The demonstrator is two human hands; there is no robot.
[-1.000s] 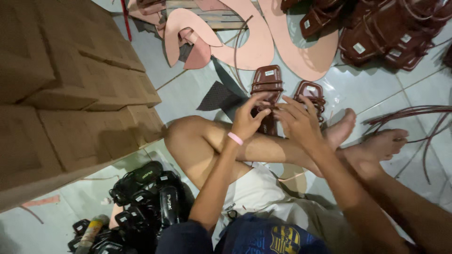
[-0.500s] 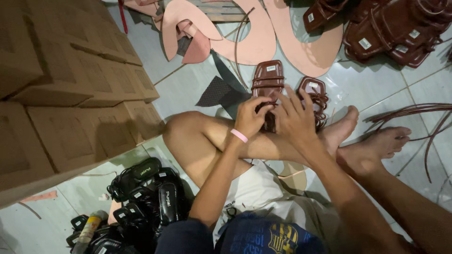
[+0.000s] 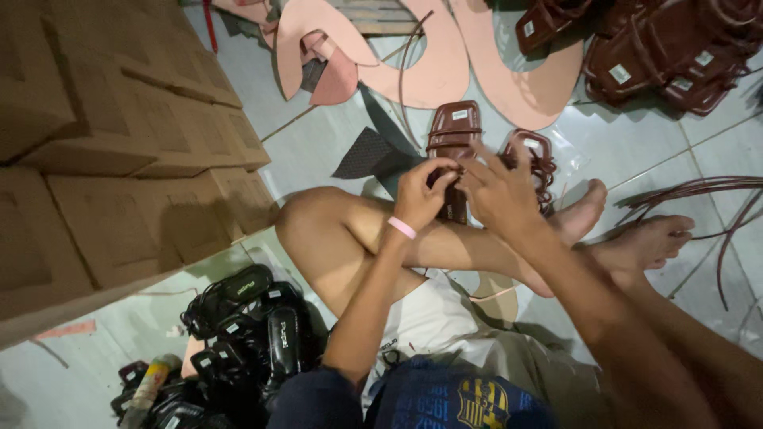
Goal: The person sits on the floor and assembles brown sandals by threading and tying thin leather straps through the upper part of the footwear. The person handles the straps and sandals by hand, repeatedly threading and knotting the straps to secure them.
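Your left hand (image 3: 423,193) and right hand (image 3: 497,193) both pinch the straps of a brown strappy sandal (image 3: 453,151) on the tiled floor (image 3: 318,143), just past your crossed legs. A 2nd brown sandal (image 3: 539,159) lies beside it.

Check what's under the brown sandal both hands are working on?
The brown sandal lies on the pale floor tile, its near end over the person's shin. Left hand and right hand cover that end, so the contact is hidden.
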